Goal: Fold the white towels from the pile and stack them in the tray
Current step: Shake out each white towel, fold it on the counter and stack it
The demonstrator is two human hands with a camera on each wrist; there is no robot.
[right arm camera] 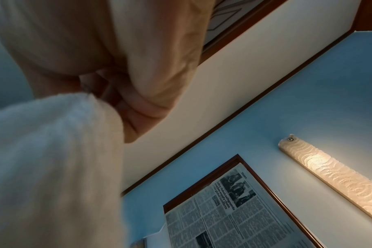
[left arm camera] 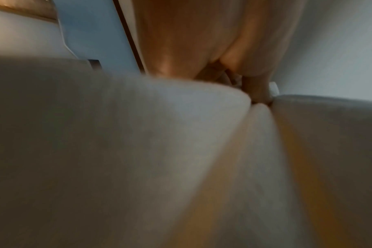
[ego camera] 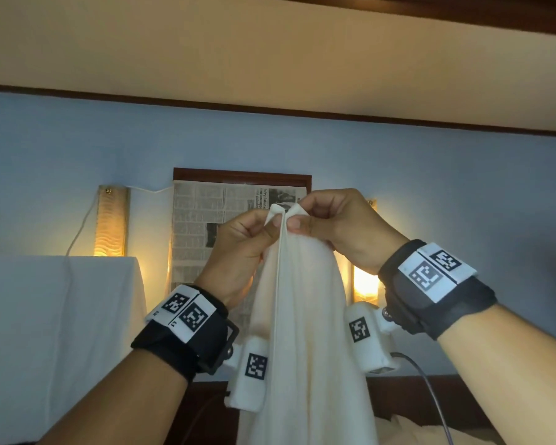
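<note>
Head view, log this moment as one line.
phase: fold start | white terry towel: held up, hanging | left hand: pinches top corner | right hand: pinches top corner | tray: not visible

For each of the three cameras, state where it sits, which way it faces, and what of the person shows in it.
Head: worn on the head, faces forward; both forearms, left hand and right hand pinching the hanging white terry towel at its top.
Left wrist: looks up along the hand; blurred towel fills it.
Right wrist: looks up along the hand at towel, blue wall and framed newspaper sheet.
Shared: head and right wrist both show the newspaper.
</note>
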